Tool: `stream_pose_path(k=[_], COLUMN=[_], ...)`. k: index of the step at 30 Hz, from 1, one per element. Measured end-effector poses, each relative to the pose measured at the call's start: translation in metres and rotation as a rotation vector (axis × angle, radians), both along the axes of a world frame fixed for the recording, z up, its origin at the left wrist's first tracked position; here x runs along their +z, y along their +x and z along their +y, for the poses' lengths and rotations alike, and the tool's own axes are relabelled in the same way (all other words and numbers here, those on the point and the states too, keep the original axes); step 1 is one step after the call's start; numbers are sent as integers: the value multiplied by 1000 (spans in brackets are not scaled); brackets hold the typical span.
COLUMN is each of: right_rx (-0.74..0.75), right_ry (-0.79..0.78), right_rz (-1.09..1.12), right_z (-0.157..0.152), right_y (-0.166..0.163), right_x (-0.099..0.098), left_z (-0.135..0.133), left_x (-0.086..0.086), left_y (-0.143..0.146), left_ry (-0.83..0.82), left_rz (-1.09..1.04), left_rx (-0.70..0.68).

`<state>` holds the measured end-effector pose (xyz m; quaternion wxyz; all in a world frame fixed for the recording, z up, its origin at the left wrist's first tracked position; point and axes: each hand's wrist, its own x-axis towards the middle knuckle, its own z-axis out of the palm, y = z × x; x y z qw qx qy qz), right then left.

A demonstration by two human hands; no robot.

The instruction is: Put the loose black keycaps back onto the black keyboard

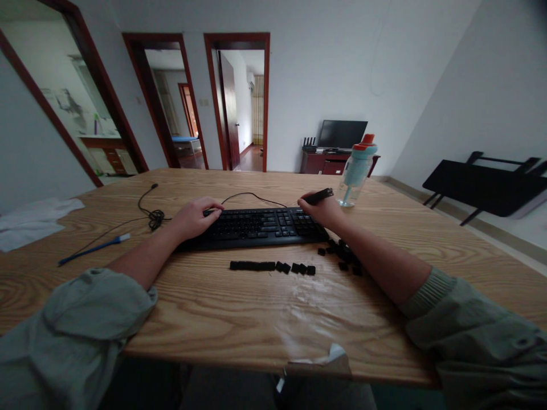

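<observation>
Two-handed, working at a keyboard (265, 229) lying well in from the surface's (205, 319) near edge. Resting the left grip (197, 218) on its left end, unclear whether clasping it. Holding a black tool (320, 196) in the right grip (321, 212), at the keyboard's right end. Facing a row of keycaps (253, 266) toward the near edge, loose keycaps (343, 266) by the right forearm (380, 259), and a bottle (355, 173) standing toward the far right corner.

From the near left, the left forearm (149, 250) is extended toward the far side, and the left hand (199, 216) is held with its fingers pointed right. From the near right, the right forearm (384, 259) is angled leftward (bare, like the other), and the right hand (322, 213) is curled in a grip.
</observation>
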<state>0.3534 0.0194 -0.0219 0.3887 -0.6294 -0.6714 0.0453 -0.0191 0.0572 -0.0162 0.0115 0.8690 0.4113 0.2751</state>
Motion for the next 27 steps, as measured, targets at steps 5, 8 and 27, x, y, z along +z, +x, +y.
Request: stream_pose_path(k=[5,8,27], right_rx=[49,65,122], right_ry=[13,8,-121], right_rz=[5,-14,-72], right_z=[-5,-6,4], right_y=[-3,-2,10], right_x=[-3,-5,1], left_z=[-1,-3,-3], left_x=[2,3,2], left_y=[1,2,4], left_ry=[-3,-4,-28], left_rz=[14,12,15], left_rx=[7,9,0])
